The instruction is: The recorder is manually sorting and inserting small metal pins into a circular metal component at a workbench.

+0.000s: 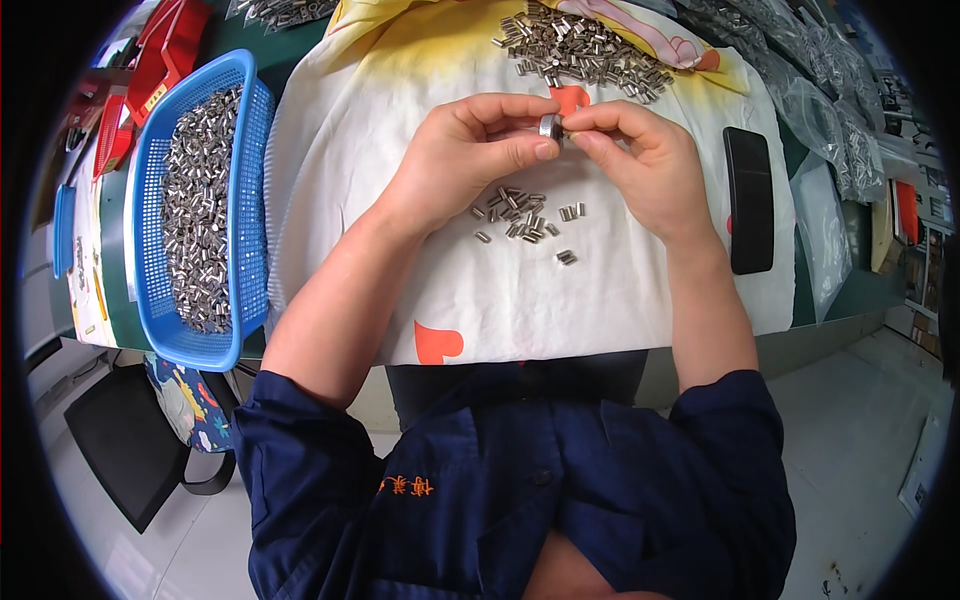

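Note:
My left hand (470, 150) and my right hand (640, 160) meet above a white cloth (500, 290) on the table. Between the fingertips of both hands sits a small round metal ring (551, 126). Just below the hands, a small scatter of short metal pins (520, 215) lies on the cloth. A bigger heap of the same pins (585, 50) lies farther away on the cloth.
A blue plastic basket (150, 300) filled with metal pins stands at the left. A black phone (750, 198) lies on the cloth at the right. Clear bags of parts (830, 90) crowd the right side. Red tools (160, 60) lie at the far left.

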Demonstrator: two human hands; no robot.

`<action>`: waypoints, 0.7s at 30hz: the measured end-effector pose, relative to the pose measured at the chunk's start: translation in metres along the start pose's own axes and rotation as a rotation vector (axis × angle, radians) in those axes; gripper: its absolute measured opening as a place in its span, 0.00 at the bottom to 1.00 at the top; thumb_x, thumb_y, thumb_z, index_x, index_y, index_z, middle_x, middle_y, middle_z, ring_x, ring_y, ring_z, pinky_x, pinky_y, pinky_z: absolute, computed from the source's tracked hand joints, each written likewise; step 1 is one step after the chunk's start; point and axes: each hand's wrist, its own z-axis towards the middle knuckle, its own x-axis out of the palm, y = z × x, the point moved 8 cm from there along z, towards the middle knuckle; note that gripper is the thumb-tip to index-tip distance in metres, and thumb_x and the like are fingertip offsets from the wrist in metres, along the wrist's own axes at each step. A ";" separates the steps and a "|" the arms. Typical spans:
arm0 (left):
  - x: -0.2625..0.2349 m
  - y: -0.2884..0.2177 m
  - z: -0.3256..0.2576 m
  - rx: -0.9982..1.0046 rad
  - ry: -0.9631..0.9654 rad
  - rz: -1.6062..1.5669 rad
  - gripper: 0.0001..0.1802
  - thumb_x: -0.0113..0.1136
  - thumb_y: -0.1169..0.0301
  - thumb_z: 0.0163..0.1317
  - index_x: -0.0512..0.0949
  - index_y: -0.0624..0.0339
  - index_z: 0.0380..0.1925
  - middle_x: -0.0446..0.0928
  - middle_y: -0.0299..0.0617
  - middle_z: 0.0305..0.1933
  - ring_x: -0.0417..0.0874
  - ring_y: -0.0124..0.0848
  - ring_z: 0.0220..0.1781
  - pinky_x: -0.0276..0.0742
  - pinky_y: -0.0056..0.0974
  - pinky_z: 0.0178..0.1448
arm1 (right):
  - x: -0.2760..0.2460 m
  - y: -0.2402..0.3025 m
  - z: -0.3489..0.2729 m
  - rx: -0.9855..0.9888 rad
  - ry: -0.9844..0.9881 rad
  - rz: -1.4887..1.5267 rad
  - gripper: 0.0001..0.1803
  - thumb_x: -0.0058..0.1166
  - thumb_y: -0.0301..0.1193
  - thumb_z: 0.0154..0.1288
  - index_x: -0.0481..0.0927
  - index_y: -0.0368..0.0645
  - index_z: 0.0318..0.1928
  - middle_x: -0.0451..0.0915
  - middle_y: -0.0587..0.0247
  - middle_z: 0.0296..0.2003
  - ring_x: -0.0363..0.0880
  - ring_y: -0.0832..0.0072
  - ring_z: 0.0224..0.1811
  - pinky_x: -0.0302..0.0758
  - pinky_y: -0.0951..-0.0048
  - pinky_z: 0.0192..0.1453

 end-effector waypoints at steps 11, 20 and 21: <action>0.001 -0.006 -0.003 0.017 -0.104 0.136 0.18 0.61 0.77 0.53 0.73 0.70 0.45 0.78 0.43 0.39 0.79 0.26 0.40 0.75 0.28 0.46 | 0.008 0.040 -0.008 -0.354 -0.160 -0.510 0.04 0.56 0.22 0.50 0.77 0.38 0.30 0.77 0.63 0.24 0.76 0.75 0.28 0.72 0.78 0.32; 0.002 -0.001 -0.005 -0.041 -0.030 0.141 0.17 0.61 0.77 0.53 0.74 0.69 0.44 0.78 0.41 0.38 0.79 0.24 0.39 0.75 0.26 0.46 | -0.004 -0.001 0.003 0.036 0.027 -0.089 0.07 0.55 0.22 0.53 0.78 0.39 0.35 0.77 0.70 0.27 0.73 0.84 0.30 0.70 0.81 0.35; 0.002 0.000 -0.005 -0.038 -0.029 0.141 0.17 0.61 0.77 0.53 0.74 0.69 0.44 0.78 0.41 0.38 0.79 0.24 0.39 0.75 0.26 0.46 | -0.008 -0.003 0.006 0.032 0.039 -0.092 0.08 0.54 0.21 0.54 0.78 0.40 0.37 0.77 0.72 0.29 0.72 0.85 0.32 0.69 0.82 0.37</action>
